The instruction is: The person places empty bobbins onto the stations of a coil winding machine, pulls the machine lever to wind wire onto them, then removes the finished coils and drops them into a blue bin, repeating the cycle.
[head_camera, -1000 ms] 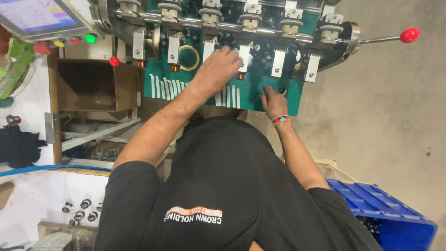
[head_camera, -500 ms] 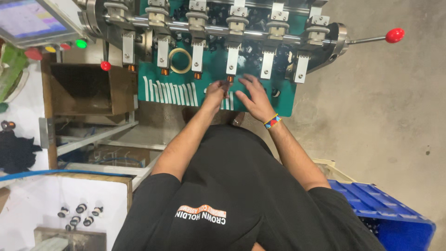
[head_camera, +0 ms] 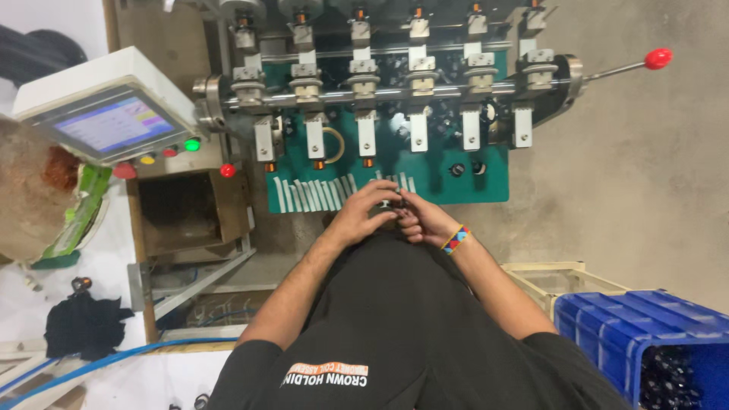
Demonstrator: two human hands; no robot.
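Green plate [head_camera: 456, 190] lies under both hands; left [head_camera: 364, 212] and right [head_camera: 421, 219] fingers pinch 1 small part [head_camera: 389, 203].

I see a tilted rectangular screen [head_camera: 114, 124] in a white housing, left of the green machine plate [head_camera: 456, 178], showing blue, pink and yellow blocks.
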